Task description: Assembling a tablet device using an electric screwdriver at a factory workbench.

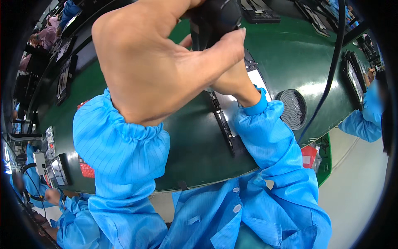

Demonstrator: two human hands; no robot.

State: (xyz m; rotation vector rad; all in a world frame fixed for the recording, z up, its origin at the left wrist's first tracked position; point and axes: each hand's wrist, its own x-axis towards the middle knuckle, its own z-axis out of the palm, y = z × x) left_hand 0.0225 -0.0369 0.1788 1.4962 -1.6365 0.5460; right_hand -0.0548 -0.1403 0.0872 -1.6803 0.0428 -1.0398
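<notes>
Your left hand (155,68) wraps around black tool (213,23); right hand (232,81) mostly hidden, cannot tell grip. Flat device (228,110) lies on bench (192,151) below hands. Right sleeve (265,133) near round dish (305,108): elbow swing may tip it.

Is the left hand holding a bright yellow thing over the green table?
Not quite: the thing is black, not yellow, as the head view shows. The left hand is indeed holding it over the green table.
</notes>
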